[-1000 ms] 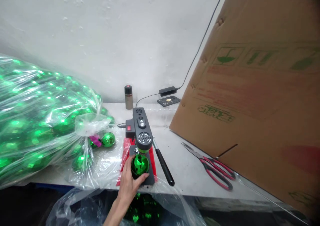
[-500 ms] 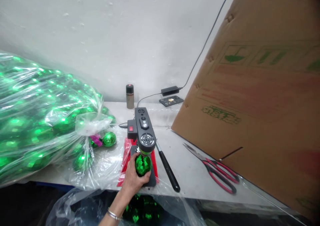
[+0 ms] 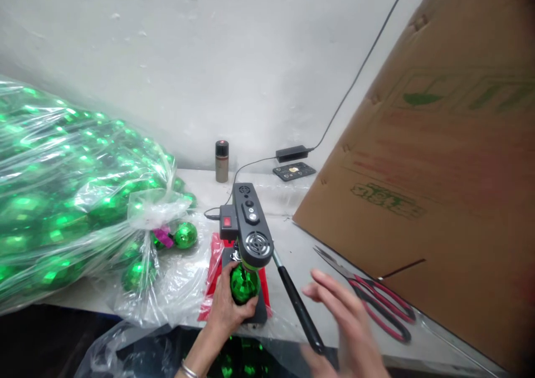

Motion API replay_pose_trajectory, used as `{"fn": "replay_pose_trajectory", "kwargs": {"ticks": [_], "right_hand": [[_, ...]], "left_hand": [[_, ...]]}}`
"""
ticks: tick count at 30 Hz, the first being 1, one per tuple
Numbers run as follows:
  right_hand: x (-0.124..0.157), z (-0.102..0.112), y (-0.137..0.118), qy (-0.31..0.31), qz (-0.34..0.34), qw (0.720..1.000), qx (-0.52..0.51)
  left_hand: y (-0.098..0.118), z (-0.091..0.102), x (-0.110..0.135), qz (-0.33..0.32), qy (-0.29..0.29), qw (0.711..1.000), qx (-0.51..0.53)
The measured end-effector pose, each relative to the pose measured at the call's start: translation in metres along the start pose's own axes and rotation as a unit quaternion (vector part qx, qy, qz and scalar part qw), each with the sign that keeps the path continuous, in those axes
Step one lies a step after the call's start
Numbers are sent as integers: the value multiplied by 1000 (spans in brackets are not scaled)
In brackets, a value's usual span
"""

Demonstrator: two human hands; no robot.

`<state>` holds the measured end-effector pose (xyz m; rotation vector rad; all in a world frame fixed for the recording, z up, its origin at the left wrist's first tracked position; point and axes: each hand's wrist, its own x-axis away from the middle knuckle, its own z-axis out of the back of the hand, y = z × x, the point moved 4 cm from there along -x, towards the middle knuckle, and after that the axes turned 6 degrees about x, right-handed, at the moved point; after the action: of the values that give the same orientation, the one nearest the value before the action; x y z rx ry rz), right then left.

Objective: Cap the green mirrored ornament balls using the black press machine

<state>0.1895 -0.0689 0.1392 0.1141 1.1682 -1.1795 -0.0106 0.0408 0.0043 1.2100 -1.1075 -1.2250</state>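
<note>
My left hand (image 3: 223, 311) is wrapped round a shiny green faceted ball (image 3: 243, 284). It holds the ball on the base of a small black press machine (image 3: 249, 228), right under the machine's head. The machine stands on a red sheet (image 3: 214, 272) at the table's front edge. My right hand (image 3: 346, 322) hovers with its fingers stretched out, close to the machine's long black lever handle (image 3: 298, 306). It holds nothing and looks blurred by motion.
A big clear plastic bag of green balls (image 3: 71, 199) fills the left. Red-handled scissors (image 3: 371, 300) lie to the right, in front of a leaning cardboard box (image 3: 438, 160). A small can (image 3: 221, 160), a power adapter (image 3: 291, 153) and a black remote (image 3: 293, 171) sit by the wall.
My right hand has come into view at the lower right, near the lever handle. My left hand has moved the green ball further under the machine's head. The camera drifted left.
</note>
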Motion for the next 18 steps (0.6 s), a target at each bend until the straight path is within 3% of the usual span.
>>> {"fn": "replay_pose_trajectory", "kwargs": {"ticks": [4,9,12,18], "right_hand": [[-39,-16,-13,-14,95,995,20],[-63,-18,-38,71,145,987,8],[-65,-32,-42,59,134,989,-30],[-55,-48,-41,141,91,985,-40]], "left_hand": [[2,1,0,-7,-2,1000,1],[5,0,2,-9,-19,1000,-13],[5,-2,3,-8,-21,1000,-17],[-2,-3,4,-19,0,1000,-12]]}}
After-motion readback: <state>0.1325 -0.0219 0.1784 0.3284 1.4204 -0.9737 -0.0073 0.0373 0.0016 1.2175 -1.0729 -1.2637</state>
